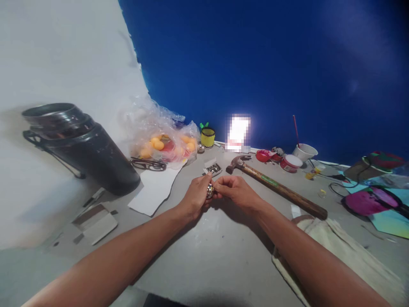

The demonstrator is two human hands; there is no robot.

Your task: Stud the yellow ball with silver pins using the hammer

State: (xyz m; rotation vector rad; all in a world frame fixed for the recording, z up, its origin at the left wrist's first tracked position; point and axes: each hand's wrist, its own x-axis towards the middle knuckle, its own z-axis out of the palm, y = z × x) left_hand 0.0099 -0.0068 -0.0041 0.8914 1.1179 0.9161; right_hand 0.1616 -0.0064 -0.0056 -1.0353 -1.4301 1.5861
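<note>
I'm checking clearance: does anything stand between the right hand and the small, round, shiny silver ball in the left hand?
Nothing visible does: the right hand is close beside the ball, which the left hand holds. The small open white box of shiny metallic pieces lies beyond both hands.

A deep blue wall (243, 64) faces me, rising behind the counter's far edge, with a soft, purplish sheen toward its upper right. Along the left edge of my grey counter (198, 260) I see a whitish wall (64, 51), its border with the blue slanting and ragged. A thin pale strip (256, 150) follows the far edge. Midway along it glows a white patch (239, 128), too pixelated for me to identify.
</note>
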